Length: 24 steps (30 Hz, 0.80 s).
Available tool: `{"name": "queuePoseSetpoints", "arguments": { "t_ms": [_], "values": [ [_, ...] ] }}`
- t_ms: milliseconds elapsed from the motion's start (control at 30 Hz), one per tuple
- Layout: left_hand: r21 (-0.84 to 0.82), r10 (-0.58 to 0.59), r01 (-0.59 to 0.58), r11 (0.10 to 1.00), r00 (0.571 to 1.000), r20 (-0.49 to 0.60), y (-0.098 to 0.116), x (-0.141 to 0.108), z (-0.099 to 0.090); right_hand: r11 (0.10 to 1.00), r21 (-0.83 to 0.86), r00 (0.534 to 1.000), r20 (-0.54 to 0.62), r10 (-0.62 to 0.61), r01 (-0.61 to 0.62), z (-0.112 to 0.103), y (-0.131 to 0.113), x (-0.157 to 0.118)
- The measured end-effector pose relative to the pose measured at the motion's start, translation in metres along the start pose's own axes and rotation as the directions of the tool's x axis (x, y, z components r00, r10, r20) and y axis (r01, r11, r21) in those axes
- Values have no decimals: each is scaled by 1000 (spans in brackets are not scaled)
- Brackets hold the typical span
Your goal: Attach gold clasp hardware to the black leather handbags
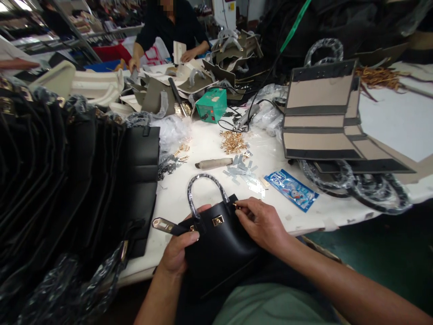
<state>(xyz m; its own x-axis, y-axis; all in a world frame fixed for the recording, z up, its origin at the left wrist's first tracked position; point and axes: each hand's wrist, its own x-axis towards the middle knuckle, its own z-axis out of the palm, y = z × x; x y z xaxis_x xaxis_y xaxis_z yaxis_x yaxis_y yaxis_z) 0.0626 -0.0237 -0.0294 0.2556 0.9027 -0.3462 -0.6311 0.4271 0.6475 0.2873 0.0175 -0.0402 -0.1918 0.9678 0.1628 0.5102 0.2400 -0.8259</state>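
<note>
Item: a small black leather handbag [219, 253] is sitting at 6 o'clock, just off the front edge of the worktop [203, 142].

Left hand: the left hand [176, 253] is clenching the bag's near side, with a gold-plated strap tab [164, 225] projecting past it toward 9 o'clock.

Right hand: the right hand [260, 223] is grasping a small gold fitting [235, 205] at the bag's top edge. The fingers are hiding most of the fitting, so its exact form cannot be confirmed.

Handling: the left hand is bracing the bag, leaving the right fingertips free for fine work at the rim. The gold clasp [218, 220] is facing up between the hands, and the plastic-wrapped handle [203, 185] is arching clear of both.

Obstructions: a row of black handbags [101, 158] is crowding in at 9 o'clock, with plastic wrap [101, 280] bunching at its near end.

Worktop items: loose gold fittings [233, 142] and grey metal clips [241, 169] are lying at 12 o'clock, and a blue packet [291, 189] is lying at 2 o'clock.

Further out: a green electrical box [211, 104] is standing at 12 o'clock, and large unfinished bag panels [320, 95] are lying at 2 o'clock.

Co-worker: at the far side, at 12 o'clock, a co-worker's hand [188, 55] is resting on a pale panel [179, 52].
</note>
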Motion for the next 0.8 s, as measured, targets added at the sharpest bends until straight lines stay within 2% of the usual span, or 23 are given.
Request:
{"name": "queuePoseSetpoints", "arguments": {
  "t_ms": [100,233,367,700,800],
  "values": [
    [2,10,-10,1000,1000,-3,1,0,2,999,-32,996,81,38,-35,-1,-4,6],
    [-25,12,-12,1000,1000,-10,0,0,-2,992,52,980,169,106,-116,-8,-6,13],
    [-32,-10,11,999,1000,25,-1,0,-7,990,72,961,258,102,-125,-15,-7,19],
    [-4,-12,12,1000,999,42,-3,1,-14,994,-87,921,379,93,-65,-19,-11,30],
    [0,-25,25,1000,999,46,-3,1,-13,994,-44,901,421,105,-95,-21,-9,32]
  ]
}}
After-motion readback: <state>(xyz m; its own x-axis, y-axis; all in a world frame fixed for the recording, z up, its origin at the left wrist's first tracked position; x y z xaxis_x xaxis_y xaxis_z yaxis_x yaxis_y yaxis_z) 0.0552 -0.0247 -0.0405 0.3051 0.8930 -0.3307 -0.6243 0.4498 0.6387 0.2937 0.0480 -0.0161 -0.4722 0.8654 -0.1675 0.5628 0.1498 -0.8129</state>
